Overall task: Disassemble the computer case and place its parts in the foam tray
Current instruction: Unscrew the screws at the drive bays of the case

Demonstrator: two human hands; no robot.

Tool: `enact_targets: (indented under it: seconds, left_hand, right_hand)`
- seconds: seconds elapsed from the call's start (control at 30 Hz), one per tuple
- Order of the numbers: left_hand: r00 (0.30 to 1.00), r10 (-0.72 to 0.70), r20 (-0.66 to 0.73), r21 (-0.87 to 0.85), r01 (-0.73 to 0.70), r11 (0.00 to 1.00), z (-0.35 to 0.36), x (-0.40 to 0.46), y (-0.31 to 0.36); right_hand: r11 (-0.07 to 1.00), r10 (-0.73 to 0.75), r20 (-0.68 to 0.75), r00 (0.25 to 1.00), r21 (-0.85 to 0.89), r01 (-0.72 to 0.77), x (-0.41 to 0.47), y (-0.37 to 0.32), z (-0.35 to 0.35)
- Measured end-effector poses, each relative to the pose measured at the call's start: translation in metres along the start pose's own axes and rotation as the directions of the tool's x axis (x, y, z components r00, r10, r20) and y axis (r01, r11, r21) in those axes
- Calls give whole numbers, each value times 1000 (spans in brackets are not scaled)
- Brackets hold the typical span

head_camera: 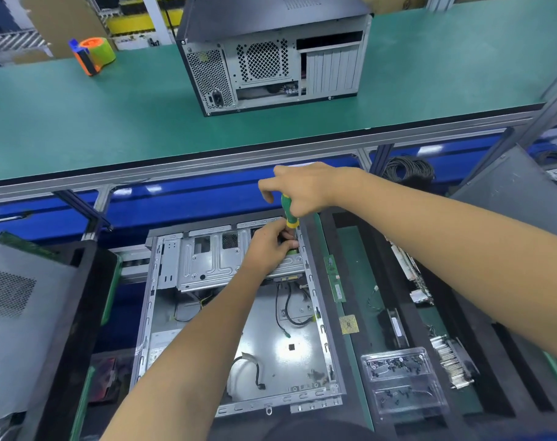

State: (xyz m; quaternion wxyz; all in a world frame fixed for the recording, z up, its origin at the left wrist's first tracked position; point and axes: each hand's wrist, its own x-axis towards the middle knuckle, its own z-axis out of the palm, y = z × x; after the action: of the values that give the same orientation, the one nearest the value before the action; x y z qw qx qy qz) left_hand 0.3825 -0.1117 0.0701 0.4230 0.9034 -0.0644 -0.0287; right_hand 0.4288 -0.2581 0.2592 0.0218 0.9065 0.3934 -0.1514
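Head view, frame centre: right hand (306, 186) grips screwdriver (289, 211), left hand (267, 246) pinches its tip; drive cage (213, 262) looks stiff, sharp-edged, so lift by flanges.

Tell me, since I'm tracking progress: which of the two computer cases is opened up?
The near case under both hands, lying flat, interior exposed. The far case stands closed on the green bench.

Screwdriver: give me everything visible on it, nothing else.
The screwdriver has a green handle with a yellow band near its lower end; it looks like plastic. It stands nearly upright, tip down, over the far right corner of the open computer case. The right hand grips the top of the handle; the left hand pinches around the lower end, hiding the shaft and tip.
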Motion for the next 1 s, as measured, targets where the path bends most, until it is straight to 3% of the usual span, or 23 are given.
enact_targets:
  seconds: [0.13,0.37,1.0]
  left_hand:
    - [1000,-1,-5,-15,1,1000,1,0,-1]
    - [1000,1,-2,-98,-1,995,0,-1,-1]
    - [1000,12,-23,-134,-15,991,-3,-4,1]
  right_hand:
    - [992,26,-113,993,-119,-40,2,2,8]
    - [998,45,-206,978,-42,-54,-2,13,8]
    - [994,62,-206,977,-77,-80,-3,17,5]
